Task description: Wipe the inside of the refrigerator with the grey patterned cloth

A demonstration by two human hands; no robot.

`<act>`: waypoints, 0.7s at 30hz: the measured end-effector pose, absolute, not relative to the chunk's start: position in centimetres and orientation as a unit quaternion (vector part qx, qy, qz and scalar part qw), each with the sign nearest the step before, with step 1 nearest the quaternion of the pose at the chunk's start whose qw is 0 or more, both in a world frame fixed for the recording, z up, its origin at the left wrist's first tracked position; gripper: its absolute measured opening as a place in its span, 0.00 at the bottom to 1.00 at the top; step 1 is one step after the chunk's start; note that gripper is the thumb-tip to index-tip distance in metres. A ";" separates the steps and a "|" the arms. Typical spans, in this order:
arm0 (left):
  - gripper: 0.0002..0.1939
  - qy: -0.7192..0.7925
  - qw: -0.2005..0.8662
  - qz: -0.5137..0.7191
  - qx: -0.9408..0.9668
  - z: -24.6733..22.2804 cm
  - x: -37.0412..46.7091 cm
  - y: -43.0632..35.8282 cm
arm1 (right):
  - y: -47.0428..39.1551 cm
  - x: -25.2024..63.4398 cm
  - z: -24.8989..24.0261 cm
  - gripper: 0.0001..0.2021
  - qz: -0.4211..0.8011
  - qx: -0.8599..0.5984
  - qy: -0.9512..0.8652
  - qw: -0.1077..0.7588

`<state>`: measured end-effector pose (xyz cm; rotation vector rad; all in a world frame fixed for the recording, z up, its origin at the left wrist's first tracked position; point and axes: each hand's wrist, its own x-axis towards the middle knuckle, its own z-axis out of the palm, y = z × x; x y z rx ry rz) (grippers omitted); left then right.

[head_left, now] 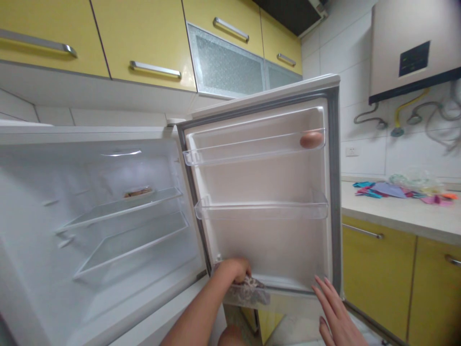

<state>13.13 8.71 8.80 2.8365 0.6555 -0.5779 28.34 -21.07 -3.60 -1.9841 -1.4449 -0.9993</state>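
My left hand (238,270) is closed on a crumpled, grey-brown patterned cloth (255,282), reaching into the left end of the bottom door shelf (264,297) of an open fridge. Its fingertips are partly hidden by the hand itself. My right hand (333,307) is open, fingers spread, by the lower right corner of the fridge door (257,173); I cannot tell whether it touches the door. Higher up, a brown egg (311,139) sits at the right end of the top door shelf (248,150). The middle door shelf (266,210) is clear plastic.
Inside the fridge (36,278), a small package (139,192) lies on the upper glass shelf (118,211). Yellow cabinets (151,33) hang above. To the right, colourful cloths or bags (389,189) lie on the counter (425,216), beneath a water heater (414,43).
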 end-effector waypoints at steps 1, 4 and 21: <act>0.26 0.226 0.063 -0.193 0.953 9.0 12.5 8.6 | -21.1 28.4 -3.6 0.37 -0.362 -0.726 -0.530 0.247; 0.26 0.228 0.009 -0.180 0.957 9.8 11.2 8.0 | -21.1 28.6 -3.6 0.37 -0.348 -0.727 -0.536 0.252; 0.29 0.183 0.096 -0.153 0.966 9.0 15.8 5.7 | -20.5 28.3 -3.5 0.37 -0.273 -0.753 -0.514 0.305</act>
